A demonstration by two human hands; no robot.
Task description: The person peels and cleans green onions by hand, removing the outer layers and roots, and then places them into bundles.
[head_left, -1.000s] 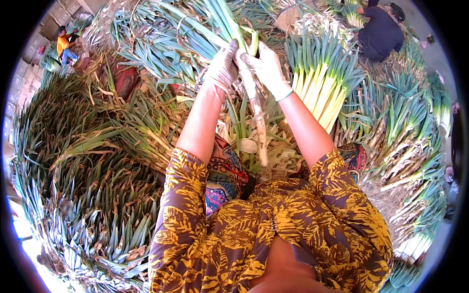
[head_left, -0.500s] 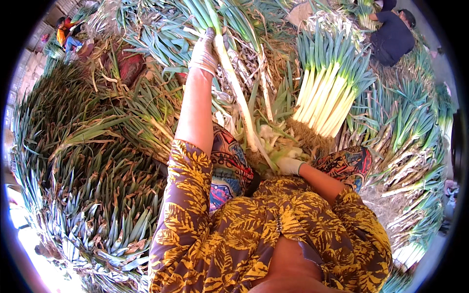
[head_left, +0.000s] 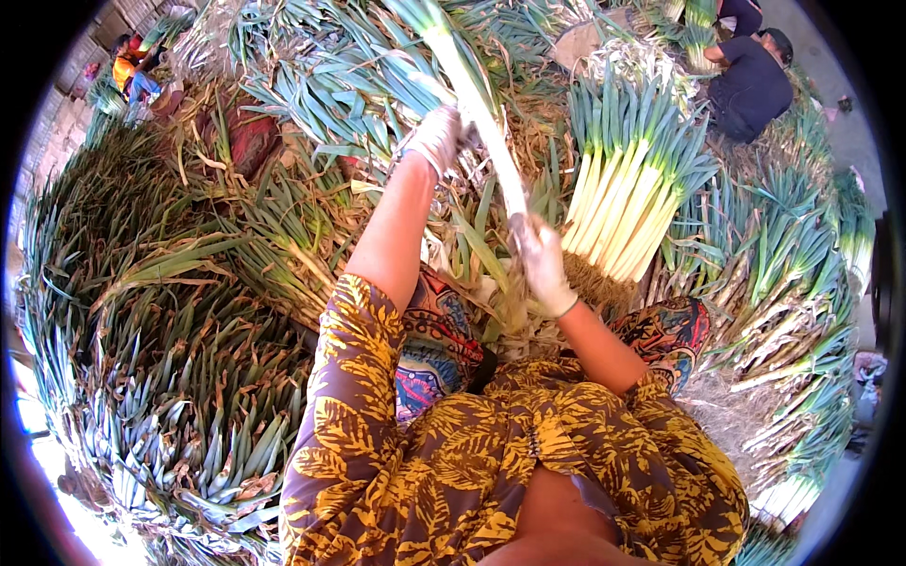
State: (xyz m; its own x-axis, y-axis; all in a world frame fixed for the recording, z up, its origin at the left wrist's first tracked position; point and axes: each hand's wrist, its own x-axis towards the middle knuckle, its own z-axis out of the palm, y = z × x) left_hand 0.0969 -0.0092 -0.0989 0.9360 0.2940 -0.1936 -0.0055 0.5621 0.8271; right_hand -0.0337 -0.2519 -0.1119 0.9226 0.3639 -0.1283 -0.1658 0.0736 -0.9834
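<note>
Right hand [head_left: 540, 264] has come up out of the lap since half a second ago and is now at the bottom end of the leek [head_left: 481, 108], while the left hand [head_left: 436, 141] has slid inward and a bit lower. Only got the head view to go on, so that's the lot.

Right hand's a bit blurry but looks wrapped around the leek's lower end. Left hand is just beside the shaft, too smeared to tell if its fingers are closed on anything. Leek itself slants up and leftward from the right hand, passing just right of the left one.

Progress-wise: this stalk already looks white and pretty clean, so I'd guess its peeling is mostly done. Just beyond the right hand there's a fanned bundle of clean leeks [head_left: 628, 189], roots still on, so a decent batch seems finished. Peelings [head_left: 495, 307] lie below and left of the right hand. Loads left though imo: huge heap of leeks [head_left: 189, 377] left of the left hand, plus brown-skinned leeks [head_left: 774, 321] well off to the right hand's right.
</note>
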